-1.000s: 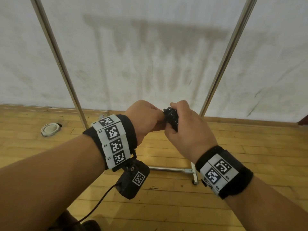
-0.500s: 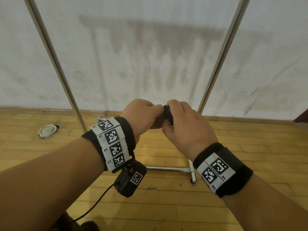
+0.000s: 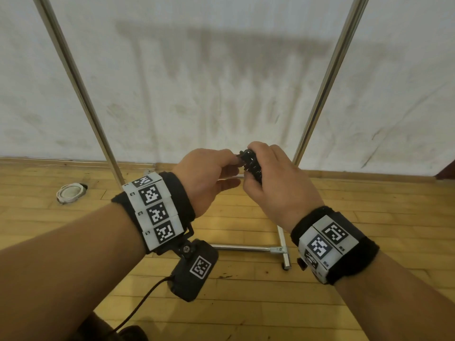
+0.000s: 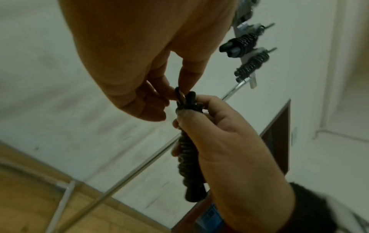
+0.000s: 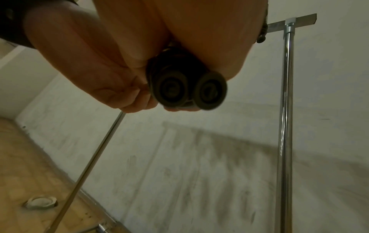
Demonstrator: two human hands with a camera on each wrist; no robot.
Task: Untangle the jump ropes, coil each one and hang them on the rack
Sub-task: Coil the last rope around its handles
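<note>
Head view: both hands (image 3: 246,178) clear rack poles (image 3: 327,77).

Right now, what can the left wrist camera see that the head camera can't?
Only the left wrist view shows two coiled ropes already hanging on the rack's top bar, and the left hand pinching a rope loop.

Only the head view shows both wristbands, the rack's foot bar and a white round thing on the floor.

Both show the right hand gripping the black rope bundle, plus the rack poles.
</note>
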